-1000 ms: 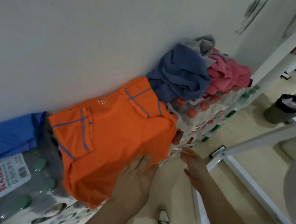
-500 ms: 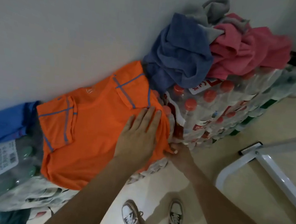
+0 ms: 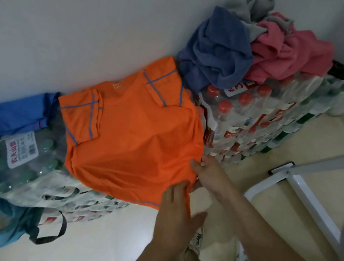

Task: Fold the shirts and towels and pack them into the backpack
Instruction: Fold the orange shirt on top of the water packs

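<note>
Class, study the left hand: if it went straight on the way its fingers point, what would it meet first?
The orange shirt. The left hand lies at its lower corner, fingers pointing up the cloth, so it would slide across the shirt; the wall lies beyond, though depth is unclear.

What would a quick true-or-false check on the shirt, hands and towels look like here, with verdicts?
1. The orange shirt lies spread over packs of bottled water. True.
2. The right hand holds the pink towel. False: it pinches the orange shirt's edge; the pink towel lies untouched.
3. Both shirt sleeves are folded inward. True.
4. The blue towel is neatly folded. False: it lies crumpled beside the pink one.
5. The left hand is clear of the shirt. False: it rests on the hem corner.
</note>
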{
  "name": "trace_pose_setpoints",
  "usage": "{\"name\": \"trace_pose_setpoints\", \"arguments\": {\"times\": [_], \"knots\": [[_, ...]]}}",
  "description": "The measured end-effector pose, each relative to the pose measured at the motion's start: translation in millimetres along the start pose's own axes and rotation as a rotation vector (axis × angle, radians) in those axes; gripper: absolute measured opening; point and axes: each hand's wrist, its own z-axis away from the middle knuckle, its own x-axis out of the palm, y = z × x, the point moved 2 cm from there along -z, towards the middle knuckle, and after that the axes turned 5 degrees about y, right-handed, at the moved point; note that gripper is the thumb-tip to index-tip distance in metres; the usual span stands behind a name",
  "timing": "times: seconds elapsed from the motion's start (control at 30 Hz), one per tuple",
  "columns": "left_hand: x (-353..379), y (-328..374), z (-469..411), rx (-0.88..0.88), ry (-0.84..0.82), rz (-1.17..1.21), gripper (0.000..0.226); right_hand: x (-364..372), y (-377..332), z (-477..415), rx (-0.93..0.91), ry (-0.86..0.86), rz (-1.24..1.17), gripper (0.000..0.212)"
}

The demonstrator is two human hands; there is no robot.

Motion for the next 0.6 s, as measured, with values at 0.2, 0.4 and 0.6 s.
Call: {"name": "trace_pose_setpoints", "arguments": {"times": [0.2, 0.4, 0.6], "knots": [[-9.3, -4.9, -18.2, -0.273, 0.200, 0.168, 0.037, 8.0, -21.8, 18.0, 0.239, 0.074, -0.250, 0.017], [-44.1, 0.8, -28.0, -0.165, 0.200, 0.197, 0.017, 12.4, -27.5, 66.9, 0.312, 0.031, -0.200, 0.023], [-50.8, 21.7, -29.7, -0.139, -0.071, 0.397, 0.067, 38.0, -27.3, 98.7, 0.286, 0.026, -0.422, 0.017]]}}
